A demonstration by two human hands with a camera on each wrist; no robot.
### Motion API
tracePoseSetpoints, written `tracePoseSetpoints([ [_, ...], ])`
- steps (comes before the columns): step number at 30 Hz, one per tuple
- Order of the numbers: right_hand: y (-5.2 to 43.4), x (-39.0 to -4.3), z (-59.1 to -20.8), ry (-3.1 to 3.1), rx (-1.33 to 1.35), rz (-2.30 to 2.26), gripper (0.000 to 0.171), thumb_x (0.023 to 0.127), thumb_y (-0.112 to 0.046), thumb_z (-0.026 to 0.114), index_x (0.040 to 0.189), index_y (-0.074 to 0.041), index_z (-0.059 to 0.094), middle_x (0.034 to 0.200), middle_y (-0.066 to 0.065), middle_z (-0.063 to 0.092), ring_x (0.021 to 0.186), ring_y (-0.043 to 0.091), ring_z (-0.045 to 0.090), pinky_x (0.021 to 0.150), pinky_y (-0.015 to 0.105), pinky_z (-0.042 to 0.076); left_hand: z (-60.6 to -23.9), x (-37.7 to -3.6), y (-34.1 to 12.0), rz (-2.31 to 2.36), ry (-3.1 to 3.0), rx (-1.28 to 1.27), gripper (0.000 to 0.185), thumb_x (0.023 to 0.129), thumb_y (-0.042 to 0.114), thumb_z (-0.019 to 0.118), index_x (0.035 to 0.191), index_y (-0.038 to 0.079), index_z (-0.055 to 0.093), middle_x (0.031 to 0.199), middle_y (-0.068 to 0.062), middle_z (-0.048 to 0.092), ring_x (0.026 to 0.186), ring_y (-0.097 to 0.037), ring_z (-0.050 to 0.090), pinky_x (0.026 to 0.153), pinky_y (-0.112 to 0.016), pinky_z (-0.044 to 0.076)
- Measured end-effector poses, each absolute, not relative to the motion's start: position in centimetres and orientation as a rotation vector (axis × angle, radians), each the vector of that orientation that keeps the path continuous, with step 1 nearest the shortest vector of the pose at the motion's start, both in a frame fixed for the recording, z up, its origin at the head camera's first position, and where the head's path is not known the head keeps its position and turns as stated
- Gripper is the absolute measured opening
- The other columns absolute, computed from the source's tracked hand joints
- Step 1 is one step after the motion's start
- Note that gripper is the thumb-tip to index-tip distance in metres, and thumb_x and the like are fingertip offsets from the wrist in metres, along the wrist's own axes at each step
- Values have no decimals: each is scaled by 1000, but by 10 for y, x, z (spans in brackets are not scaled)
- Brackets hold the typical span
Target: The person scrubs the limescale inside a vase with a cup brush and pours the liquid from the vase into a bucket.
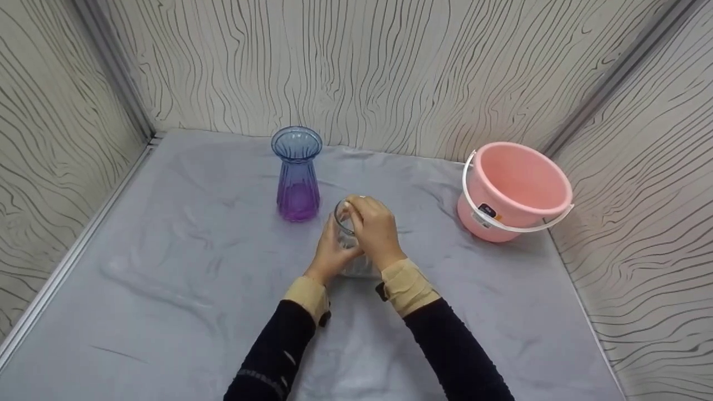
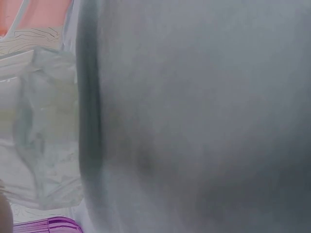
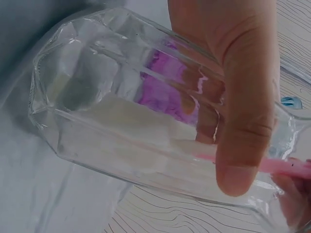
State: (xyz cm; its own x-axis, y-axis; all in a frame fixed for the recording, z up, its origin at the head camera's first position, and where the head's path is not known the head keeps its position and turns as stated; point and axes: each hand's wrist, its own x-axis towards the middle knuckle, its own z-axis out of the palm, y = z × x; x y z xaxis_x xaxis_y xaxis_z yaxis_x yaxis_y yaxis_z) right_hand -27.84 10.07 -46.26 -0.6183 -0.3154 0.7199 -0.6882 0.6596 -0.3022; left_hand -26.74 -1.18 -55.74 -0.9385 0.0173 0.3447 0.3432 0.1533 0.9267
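A clear faceted glass (image 1: 346,229) stands in the middle of the grey cloth, held between both hands. My left hand (image 1: 332,255) wraps around its left side low down. My right hand (image 1: 374,227) grips it from the right, fingers curled over the rim. In the right wrist view the glass (image 3: 121,126) fills the frame, and my thumb (image 3: 243,121) presses against its wall. The left wrist view catches the glass (image 2: 43,126) at the left edge. A blue-to-purple ribbed vase (image 1: 297,174) stands upright just behind and left of the hands.
A pink bucket (image 1: 512,189) with a white handle stands at the back right. The wrinkled grey cloth (image 1: 167,267) covers the table. Patterned walls (image 1: 390,67) close it in at the back and on both sides.
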Motion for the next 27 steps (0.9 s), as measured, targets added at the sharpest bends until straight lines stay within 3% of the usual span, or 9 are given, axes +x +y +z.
tracePoseSetpoints([
  [7,101,-278,-460,-2283,764,763,11,99,-12,66,102,-4,73,87,9,72,74,26,67,67,40,57,-556,-266,-12,-1865,-2184,-340,93,80,20,88,154,12,33,149,-13,47,140,-31,42,115,-54,34],
  [15,101,-278,-459,-2324,773,783,14,101,-14,63,104,-4,73,92,9,74,77,27,68,70,42,57,-556,-266,-12,-1878,-2182,-330,91,80,20,87,154,12,33,148,-14,47,140,-32,42,111,-56,39],
  [27,104,-277,-456,-2312,777,820,13,99,-12,65,103,-2,72,81,9,72,64,24,63,61,42,54,-557,-267,-11,-1892,-2172,-332,91,81,18,87,154,11,34,148,-13,47,139,-30,43,113,-52,36],
])
